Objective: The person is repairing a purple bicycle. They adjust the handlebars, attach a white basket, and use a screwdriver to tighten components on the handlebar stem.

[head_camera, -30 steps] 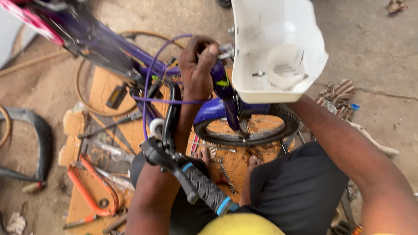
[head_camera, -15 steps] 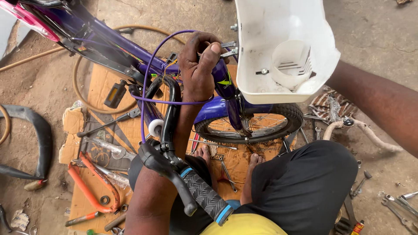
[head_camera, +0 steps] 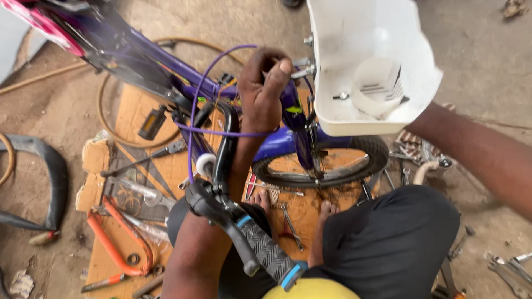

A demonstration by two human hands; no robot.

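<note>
Bicycle repair seen from above: my left hand (head_camera: 265,88) is closed around the purple head tube (head_camera: 291,105) of a small bicycle, squeezed between the handlebar stem and the white plastic basket (head_camera: 354,33), whose rear edge sits just beside my thumb. My right forearm runs off the right side; that hand is out of view, so I cannot tell its grip. A purple cable (head_camera: 194,122) loops across my wrist. The front wheel (head_camera: 321,166) stands over cardboard (head_camera: 130,116) strewn with wrenches, and the black handlebar grip (head_camera: 260,249) crowds my elbow.
</note>
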